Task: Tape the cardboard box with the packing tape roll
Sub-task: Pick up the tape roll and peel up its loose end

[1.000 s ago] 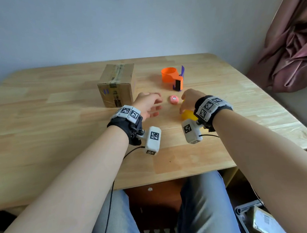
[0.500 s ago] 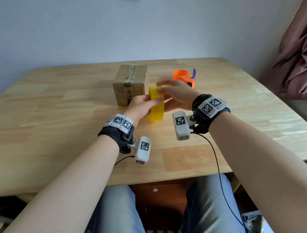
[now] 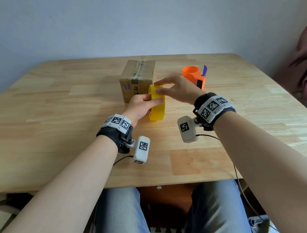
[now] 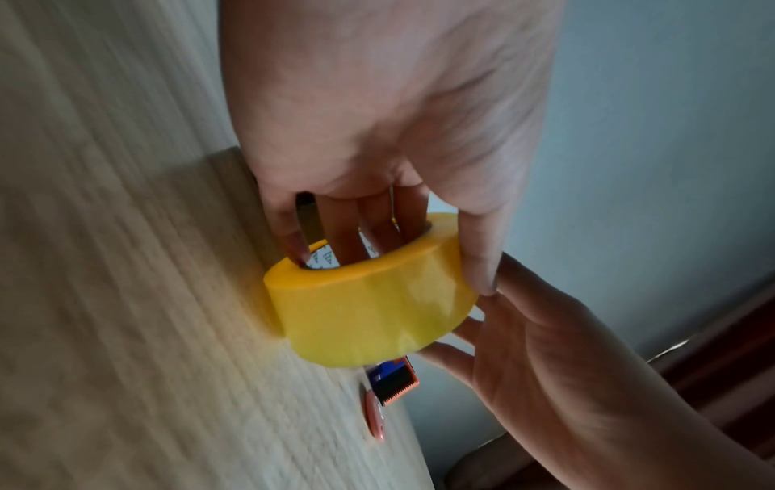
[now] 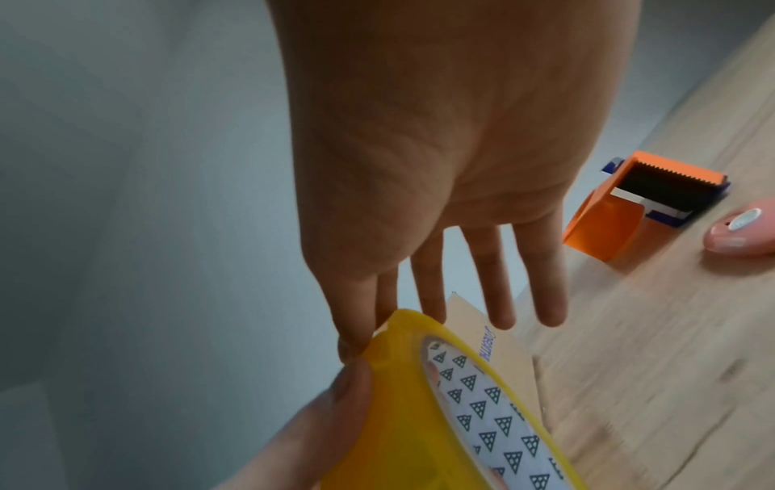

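Observation:
The yellow packing tape roll (image 3: 157, 106) stands on edge just in front of the cardboard box (image 3: 138, 74), which has old tape along its top seam. My left hand (image 3: 149, 103) grips the roll (image 4: 369, 308), with fingers through the core and the thumb across the outer face. My right hand (image 3: 159, 87) reaches in from the right with straight fingers. Its index fingertip (image 5: 354, 344) touches the top edge of the roll (image 5: 419, 414). I cannot tell whether the roll rests on the table or hangs just above it.
An orange tape dispenser (image 3: 194, 76) with a serrated blade stands to the right of the box on the wooden table (image 3: 58, 123). A small pink round object (image 5: 742, 232) lies near the dispenser (image 5: 629, 205). A pink curtain (image 3: 305, 60) hangs at the far right.
A second ago both hands were low on the table near the pink object. The yellow roll has since come up in front of the box, and my left hand has taken hold of it.

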The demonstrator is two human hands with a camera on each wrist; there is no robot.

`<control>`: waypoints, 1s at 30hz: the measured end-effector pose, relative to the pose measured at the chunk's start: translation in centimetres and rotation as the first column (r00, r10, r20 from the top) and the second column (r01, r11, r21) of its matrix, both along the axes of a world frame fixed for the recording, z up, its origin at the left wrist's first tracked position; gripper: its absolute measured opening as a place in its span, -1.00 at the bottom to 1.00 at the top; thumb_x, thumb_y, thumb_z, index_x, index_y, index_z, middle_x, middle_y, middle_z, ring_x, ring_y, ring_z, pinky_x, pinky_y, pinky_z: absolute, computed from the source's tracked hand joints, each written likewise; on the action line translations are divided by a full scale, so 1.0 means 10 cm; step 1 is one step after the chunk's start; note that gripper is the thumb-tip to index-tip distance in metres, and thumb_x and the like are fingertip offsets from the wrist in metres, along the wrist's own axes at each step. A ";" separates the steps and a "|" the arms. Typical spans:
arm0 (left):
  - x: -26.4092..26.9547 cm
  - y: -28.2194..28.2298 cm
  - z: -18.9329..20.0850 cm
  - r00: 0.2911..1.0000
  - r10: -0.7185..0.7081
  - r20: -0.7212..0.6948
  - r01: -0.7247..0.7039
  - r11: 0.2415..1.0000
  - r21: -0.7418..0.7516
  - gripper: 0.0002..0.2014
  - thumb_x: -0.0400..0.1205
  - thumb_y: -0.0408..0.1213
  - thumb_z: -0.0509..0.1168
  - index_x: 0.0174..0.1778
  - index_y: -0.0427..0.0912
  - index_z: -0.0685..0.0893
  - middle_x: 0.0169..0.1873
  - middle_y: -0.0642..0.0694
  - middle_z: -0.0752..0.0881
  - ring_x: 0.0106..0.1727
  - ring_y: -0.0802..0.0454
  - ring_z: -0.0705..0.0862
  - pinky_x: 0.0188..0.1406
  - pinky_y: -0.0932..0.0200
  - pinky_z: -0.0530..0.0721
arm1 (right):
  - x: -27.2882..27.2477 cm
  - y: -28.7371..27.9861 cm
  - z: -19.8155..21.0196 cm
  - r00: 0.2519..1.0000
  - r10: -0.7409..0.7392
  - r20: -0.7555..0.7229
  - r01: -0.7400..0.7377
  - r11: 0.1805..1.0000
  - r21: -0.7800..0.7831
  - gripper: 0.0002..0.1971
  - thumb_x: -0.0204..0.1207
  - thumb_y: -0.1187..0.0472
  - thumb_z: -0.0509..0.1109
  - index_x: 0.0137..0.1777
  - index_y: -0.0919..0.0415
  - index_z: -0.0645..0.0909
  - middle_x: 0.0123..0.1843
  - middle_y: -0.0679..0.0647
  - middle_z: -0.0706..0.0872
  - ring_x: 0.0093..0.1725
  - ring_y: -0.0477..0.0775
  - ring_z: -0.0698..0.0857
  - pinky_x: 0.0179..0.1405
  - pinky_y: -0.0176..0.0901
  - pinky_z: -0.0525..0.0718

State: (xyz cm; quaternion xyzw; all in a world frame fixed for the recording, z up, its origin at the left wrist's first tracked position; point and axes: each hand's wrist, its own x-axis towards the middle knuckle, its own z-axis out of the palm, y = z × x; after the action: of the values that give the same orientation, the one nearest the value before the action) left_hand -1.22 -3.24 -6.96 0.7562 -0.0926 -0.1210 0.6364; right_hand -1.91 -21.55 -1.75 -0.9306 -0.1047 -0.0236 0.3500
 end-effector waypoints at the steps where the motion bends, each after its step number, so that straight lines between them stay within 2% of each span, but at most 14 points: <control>1: 0.01 0.00 0.00 1.000 0.002 -0.004 -0.002 1.000 -0.006 -0.80 0.57 -0.08 0.55 0.07 -0.03 0.84 0.09 -0.10 0.88 0.16 -0.07 0.82 0.11 0.08 0.74 | 0.01 -0.01 0.00 1.000 0.007 0.009 -0.006 1.000 -0.006 -0.63 0.66 -0.08 0.50 0.44 -0.08 0.75 0.49 -0.03 0.74 0.36 -0.01 0.73 0.40 -0.04 0.67; 5: 0.07 -0.01 0.00 1.000 0.012 -0.023 -0.012 1.000 -0.014 -0.80 0.53 -0.05 0.59 0.02 0.00 0.85 0.08 -0.09 0.88 0.21 -0.14 0.81 0.08 0.01 0.73 | 0.00 -0.04 -0.02 0.997 0.062 0.038 -0.063 0.997 0.042 -0.75 0.61 0.06 0.58 0.27 -0.05 0.85 0.50 -0.01 0.73 0.35 -0.01 0.76 0.45 0.10 0.71; 8: 0.09 0.00 -0.01 0.999 0.005 -0.041 -0.006 1.000 -0.019 -0.72 0.48 -0.02 0.62 0.06 -0.01 0.85 0.07 -0.07 0.89 0.24 -0.18 0.80 0.23 -0.13 0.74 | 0.00 -0.06 -0.06 0.995 0.088 0.048 -0.093 0.990 0.105 -0.87 0.59 0.14 0.61 0.10 -0.03 0.90 0.47 0.00 0.75 0.32 0.01 0.78 0.43 0.15 0.72; 10: 0.09 0.01 -0.02 0.998 -0.004 -0.063 0.002 0.999 -0.034 -0.69 0.48 -0.04 0.62 0.09 -0.02 0.84 0.09 -0.08 0.89 0.26 -0.18 0.80 0.33 -0.18 0.70 | 0.01 -0.07 -0.08 0.996 0.082 0.037 -0.086 0.985 0.147 -0.89 0.58 0.14 0.60 0.05 -0.08 0.89 0.45 -0.04 0.76 0.23 0.00 0.83 0.36 0.14 0.77; 11: 0.09 0.01 -0.02 0.997 -0.014 -0.080 0.010 0.999 -0.045 -0.69 0.49 -0.08 0.62 0.11 -0.04 0.83 0.11 -0.09 0.88 0.26 -0.18 0.80 0.34 -0.17 0.70 | 0.02 -0.06 -0.08 0.997 0.069 0.032 -0.073 0.986 0.148 -0.87 0.59 0.11 0.59 0.09 -0.09 0.87 0.44 -0.07 0.76 0.17 -0.02 0.84 0.30 0.12 0.80; 13: 0.06 0.03 -0.01 0.993 -0.055 -0.106 0.049 0.997 -0.059 -0.73 0.53 -0.20 0.59 0.13 -0.07 0.81 0.12 -0.11 0.87 0.25 -0.17 0.80 0.28 -0.06 0.75 | 0.04 -0.04 -0.07 0.999 0.046 0.020 -0.048 0.994 0.102 -0.72 0.62 -0.02 0.54 0.31 -0.08 0.78 0.45 -0.09 0.75 0.13 -0.02 0.84 0.18 0.10 0.83; 16: 0.00 0.06 0.00 0.982 -0.152 -0.110 0.148 0.988 -0.045 -0.79 0.57 -0.34 0.54 0.10 -0.09 0.80 0.07 -0.11 0.86 0.16 -0.08 0.80 0.20 0.05 0.74 | 0.04 -0.01 -0.02 0.994 0.034 -0.105 -0.027 0.998 0.064 -0.54 0.72 -0.16 0.39 0.54 -0.02 0.62 0.48 0.01 0.72 0.10 0.06 0.85 0.02 0.10 0.89; 18: -0.03 0.10 -0.01 0.973 -0.205 -0.110 0.203 0.979 -0.032 -0.75 0.56 -0.40 0.54 0.14 -0.13 0.81 0.10 -0.14 0.86 0.16 -0.06 0.81 0.25 0.04 0.74 | 0.03 0.02 0.00 0.975 0.021 -0.221 -0.005 0.997 0.073 -0.48 0.75 -0.22 0.29 0.61 0.02 0.56 0.52 0.09 0.69 0.09 0.13 0.87 0.03 0.18 0.90; 20: -0.04 0.14 -0.03 0.964 -0.238 -0.121 0.236 0.971 -0.033 -0.74 0.56 -0.45 0.52 0.15 -0.16 0.80 0.07 -0.13 0.87 0.12 -0.02 0.82 0.19 0.09 0.75 | 0.02 0.03 0.01 0.944 0.001 -0.329 0.032 0.995 0.094 -0.39 0.73 -0.31 0.25 0.65 0.03 0.51 0.65 0.11 0.57 0.09 0.19 0.87 0.09 0.26 0.89; 22: -0.06 0.17 -0.03 0.958 -0.247 -0.143 0.242 0.969 -0.058 -0.76 0.57 -0.48 0.50 0.12 -0.16 0.81 0.00 -0.07 0.88 0.05 0.03 0.84 0.16 0.12 0.77 | 0.02 0.04 0.00 0.931 -0.012 -0.366 0.057 0.992 0.111 -0.34 0.70 -0.36 0.25 0.65 0.03 0.53 0.70 0.09 0.52 0.09 0.20 0.88 0.10 0.30 0.88; 24: -0.07 0.18 -0.02 0.958 -0.242 -0.153 0.234 0.970 -0.067 -0.76 0.57 -0.48 0.50 0.11 -0.15 0.82 -0.01 -0.06 0.89 0.07 0.02 0.84 0.26 0.04 0.75 | 0.02 0.05 0.00 0.959 -0.013 -0.282 0.038 0.996 0.082 -0.37 0.68 -0.32 0.31 0.59 0.07 0.60 0.58 0.11 0.65 0.05 0.13 0.89 0.02 0.26 0.91; 27: -0.09 0.15 0.01 0.971 -0.196 -0.139 0.192 0.981 -0.041 -0.73 0.56 -0.44 0.53 0.17 -0.20 0.80 0.07 -0.13 0.87 0.17 -0.09 0.82 0.41 -0.16 0.70 | 0.00 0.06 0.05 0.992 -0.056 -0.116 0.062 0.997 0.047 -0.48 0.64 -0.23 0.46 0.39 0.14 0.77 0.24 0.15 0.87 -0.05 0.09 0.90 -0.10 0.20 0.93; 30: -0.10 0.04 0.09 0.984 -0.133 -0.116 0.131 0.991 -0.029 -0.62 0.52 -0.17 0.59 0.22 -0.18 0.78 0.12 -0.18 0.88 0.25 -0.26 0.81 0.47 -0.34 0.58 | -0.04 0.06 0.10 0.993 -0.090 -0.075 0.094 0.994 0.058 -0.57 0.57 -0.18 0.56 0.21 0.16 0.86 -0.03 0.15 0.91 -0.12 0.16 0.90 -0.16 0.18 0.92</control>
State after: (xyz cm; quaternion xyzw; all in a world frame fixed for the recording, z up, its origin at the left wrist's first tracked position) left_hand -2.18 -2.84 -6.10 0.7332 -0.1061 -0.2063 0.6392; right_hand -2.28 -20.99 -0.79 -0.9235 -0.0483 -0.0094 0.3803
